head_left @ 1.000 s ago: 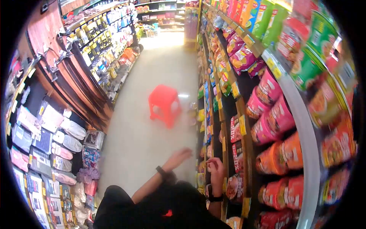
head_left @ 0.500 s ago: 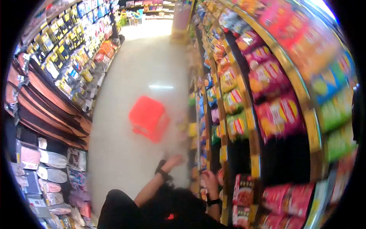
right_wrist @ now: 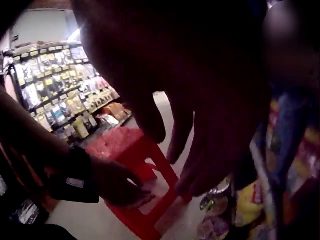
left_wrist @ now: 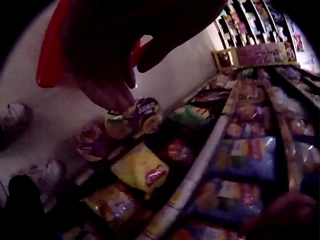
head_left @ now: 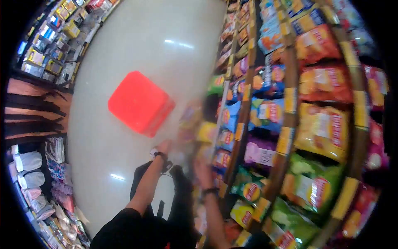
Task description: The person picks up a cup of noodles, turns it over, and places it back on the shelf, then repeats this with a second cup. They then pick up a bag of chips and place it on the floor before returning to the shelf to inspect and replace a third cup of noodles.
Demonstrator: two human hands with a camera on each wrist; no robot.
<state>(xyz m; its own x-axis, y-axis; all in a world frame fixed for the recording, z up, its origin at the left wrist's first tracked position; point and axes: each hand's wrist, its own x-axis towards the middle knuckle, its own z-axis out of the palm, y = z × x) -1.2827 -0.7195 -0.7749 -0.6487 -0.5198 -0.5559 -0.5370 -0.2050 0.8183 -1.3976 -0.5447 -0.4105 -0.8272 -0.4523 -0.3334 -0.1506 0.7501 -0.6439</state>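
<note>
A red plastic stool (head_left: 137, 99) stands on the aisle floor, just beyond the left hand (head_left: 163, 147). That hand hangs over the floor with loose fingers and holds nothing; the right wrist view shows it (right_wrist: 117, 184) in front of the stool (right_wrist: 117, 142). Close to the lower shelves, the right hand (head_left: 202, 168) is blurred in the head view. Its extended, spread fingers look empty in the right wrist view, where the hand (right_wrist: 190, 85) is dark. A yellow snack bag (left_wrist: 140, 167) and round-lidded tubs (left_wrist: 145, 115) lie below the left hand (left_wrist: 130, 45).
Shelves of snack bags (head_left: 323, 128) line the right side, fronted by yellow price tags (head_left: 290, 99). Packaged goods (head_left: 54, 54) and folded textiles (head_left: 31, 166) fill the left side. Pale floor (head_left: 153, 25) runs between them. The person's feet are below the hands.
The head view has tilted down and turned toward the right shelves. The stool appears larger and farther left. Both hands have shifted in view, still apart and without any item seen in them.
</note>
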